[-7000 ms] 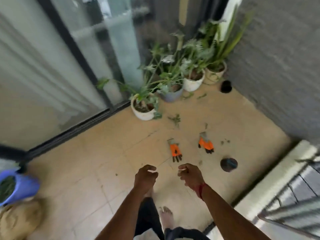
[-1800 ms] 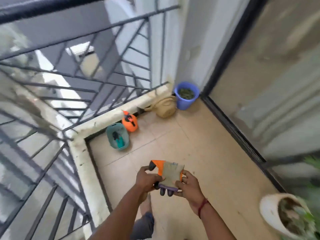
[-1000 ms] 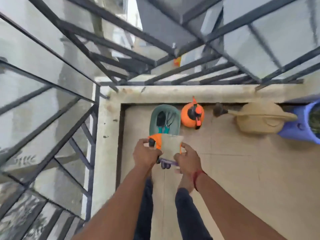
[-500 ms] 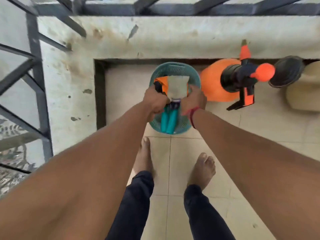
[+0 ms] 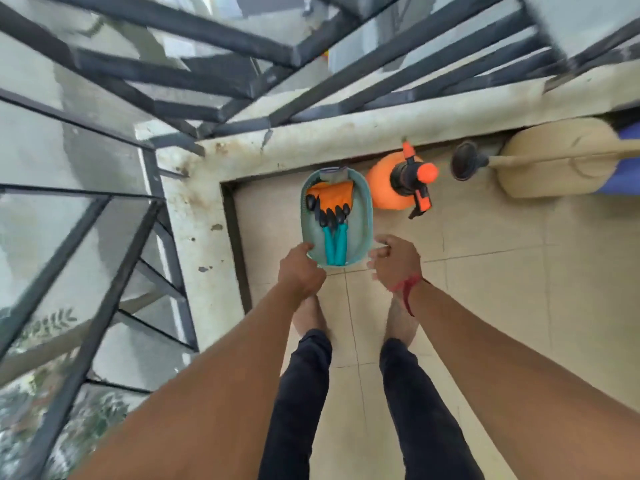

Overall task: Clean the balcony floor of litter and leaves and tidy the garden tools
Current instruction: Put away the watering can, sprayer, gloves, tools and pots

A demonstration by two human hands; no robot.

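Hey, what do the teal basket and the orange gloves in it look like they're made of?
Basket: likely moulded plastic, matte teal, with a smooth thin rim. Gloves: seemingly fabric coated orange; glossy black claw tips look like hard plastic.

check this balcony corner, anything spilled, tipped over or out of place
Nothing stands out. The orange gloves lie inside the teal basket on the teal-handled tools, and the orange sprayer stands upright beside it. Only the ledge shows stains and chipped paint.

Looking like a home balcony: metal railing [image 5: 207, 74] running round, watering can [image 5: 554, 161] and sprayer [image 5: 388, 192] sitting on tiled floor [image 5: 485, 289].
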